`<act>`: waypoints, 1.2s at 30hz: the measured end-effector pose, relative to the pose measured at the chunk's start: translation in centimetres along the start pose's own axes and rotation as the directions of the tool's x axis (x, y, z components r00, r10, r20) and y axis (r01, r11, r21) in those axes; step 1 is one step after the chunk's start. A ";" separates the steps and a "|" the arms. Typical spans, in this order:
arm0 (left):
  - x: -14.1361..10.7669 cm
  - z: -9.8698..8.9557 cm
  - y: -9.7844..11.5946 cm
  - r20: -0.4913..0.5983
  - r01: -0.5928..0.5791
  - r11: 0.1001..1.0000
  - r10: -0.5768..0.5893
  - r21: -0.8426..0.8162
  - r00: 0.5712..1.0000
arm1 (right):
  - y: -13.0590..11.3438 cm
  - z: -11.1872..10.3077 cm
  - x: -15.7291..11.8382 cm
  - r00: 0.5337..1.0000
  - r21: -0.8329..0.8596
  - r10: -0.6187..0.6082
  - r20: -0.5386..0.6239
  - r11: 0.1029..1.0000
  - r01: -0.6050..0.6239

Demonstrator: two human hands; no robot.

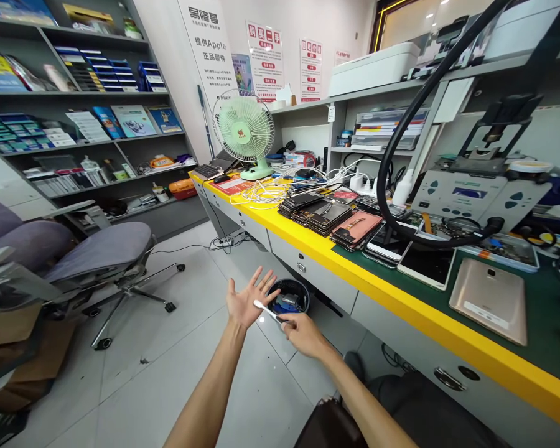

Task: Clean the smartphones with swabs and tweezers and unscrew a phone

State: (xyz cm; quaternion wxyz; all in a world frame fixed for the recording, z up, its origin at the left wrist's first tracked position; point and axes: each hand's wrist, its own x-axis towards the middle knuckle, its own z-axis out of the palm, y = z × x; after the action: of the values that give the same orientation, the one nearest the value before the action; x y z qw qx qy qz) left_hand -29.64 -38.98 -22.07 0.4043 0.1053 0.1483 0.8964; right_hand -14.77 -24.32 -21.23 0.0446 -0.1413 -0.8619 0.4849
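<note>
My left hand is held out over the floor, palm up, with its fingers spread and nothing gripped. In my right hand is a slim brush, its handle pinched between thumb and fingers. The white bristle head points up and left, over the left palm; whether it touches the skin cannot be made out. Behind the hands, a dark wastebasket with blue and grey items inside stands on the floor beside the bench.
A yellow-edged bench runs along the right, bearing stacked phone screens, a gold tablet, cables and a green fan. At left stand a grey office chair and shelves. A thick black tube arches over the bench.
</note>
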 end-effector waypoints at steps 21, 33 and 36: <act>-0.4 0.2 -0.5 -0.006 -0.028 0.999 0.028 -0.032 1.000 | 0.0 0.5 -1.4 0.985 -0.012 0.060 -0.163 0.998 -0.063; 0.7 -2.3 -2.1 0.017 0.168 0.985 -0.168 -0.041 0.986 | -0.4 0.4 -1.6 0.999 0.031 0.037 -0.008 0.999 -0.037; 0.5 -1.8 -3.0 0.059 0.209 0.977 -0.207 -0.039 0.977 | -1.2 0.7 -1.4 0.999 0.026 0.035 0.017 0.999 -0.035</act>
State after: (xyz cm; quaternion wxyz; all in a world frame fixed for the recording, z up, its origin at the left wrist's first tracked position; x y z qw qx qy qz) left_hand -28.51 -37.04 -24.78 0.5020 0.1043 0.1272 0.8491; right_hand -13.77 -25.88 -20.51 0.0309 -0.1519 -0.8533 0.4979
